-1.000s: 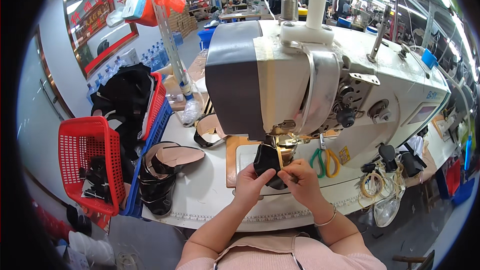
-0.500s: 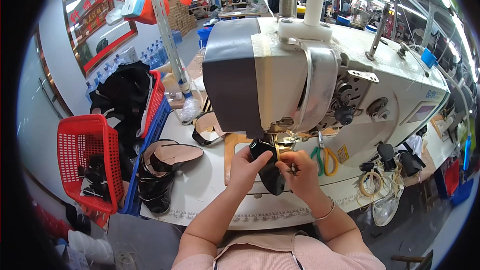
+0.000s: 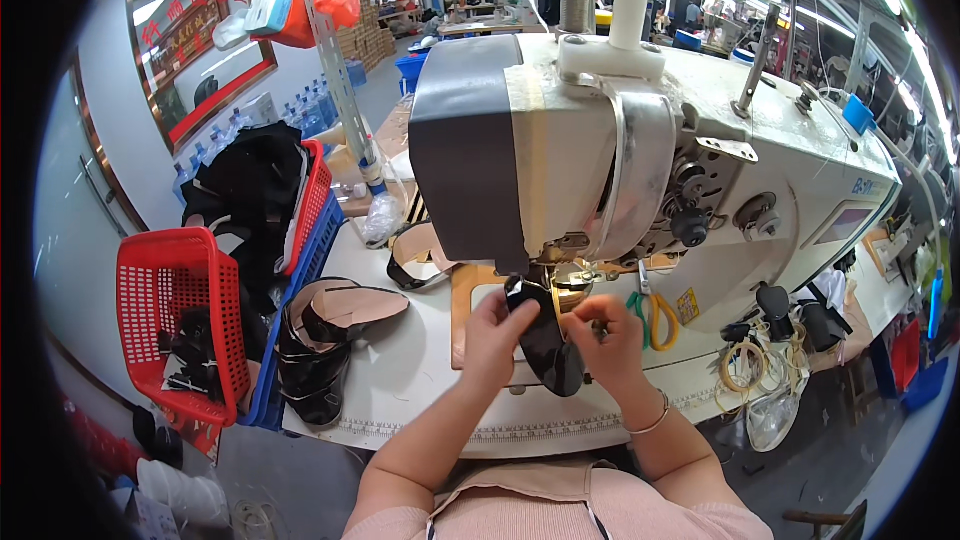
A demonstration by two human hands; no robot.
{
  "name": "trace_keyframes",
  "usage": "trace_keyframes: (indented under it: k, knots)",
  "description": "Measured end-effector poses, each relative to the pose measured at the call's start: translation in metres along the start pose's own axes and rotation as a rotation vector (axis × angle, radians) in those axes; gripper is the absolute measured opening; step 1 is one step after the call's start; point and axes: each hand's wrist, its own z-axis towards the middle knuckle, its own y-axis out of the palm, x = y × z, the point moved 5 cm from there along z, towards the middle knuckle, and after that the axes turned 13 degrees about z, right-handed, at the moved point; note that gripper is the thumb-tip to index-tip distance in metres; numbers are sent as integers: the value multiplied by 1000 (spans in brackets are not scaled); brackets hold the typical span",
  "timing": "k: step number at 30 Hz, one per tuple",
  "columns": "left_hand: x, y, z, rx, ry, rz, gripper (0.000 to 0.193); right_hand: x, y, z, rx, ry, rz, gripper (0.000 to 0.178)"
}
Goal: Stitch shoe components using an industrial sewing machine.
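Under the needle area of a large white-and-grey sewing machine (image 3: 565,160) lies a glossy black shoe-upper piece (image 3: 548,348), its lower end hanging toward me. My left hand (image 3: 492,345) pinches its left edge between thumb and fingers. On the right, my right hand (image 3: 610,345) is closed, with thumb and forefinger on a narrow pale strip (image 3: 559,308) that runs along the black piece up to the presser foot. A small dark metallic thing shows among the right fingers, too small to name.
Scissors with green and orange handles (image 3: 655,315) lie right of the needle. Stacked black pieces with pinkish lining (image 3: 345,310) stand left, beside a red basket (image 3: 180,240) and a blue crate (image 3: 275,380). Tape rolls (image 3: 742,368) lie at the right edge of the table (image 3: 400,380).
My right hand has moved slightly right, away from the black piece's edge, so more of that piece shows. The left hand stays nearly in place, keeping its pinch.
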Motion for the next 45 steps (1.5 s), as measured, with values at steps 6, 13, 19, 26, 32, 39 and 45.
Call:
trace_keyframes:
  k: [6, 13, 19, 26, 32, 39, 45]
  knots:
    - [-47, 25, -39, -175, 27, -86, 28, 44, -30, -4, 25, 239, 52, 14]
    - [-35, 19, -38, -300, -36, -108, 28, -4, -33, 26, -370, -118, -74, 24]
    - [-22, 23, -43, -194, 13, 160, 27, -12, -24, 28, -505, -91, -142, 22]
    - [-22, 21, -36, -107, 64, 305, 27, -4, -24, 24, -506, -25, -93, 19]
    - [1, 16, -47, -105, 156, 86, 21, -11, -29, 22, -528, -54, 31, 17]
    - [-7, 17, -42, -35, 183, 116, 18, 11, -29, 22, -501, 112, 45, 15]
    - [-1, 18, -31, -33, 122, -10, 20, 16, -28, 23, -389, 203, 169, 24]
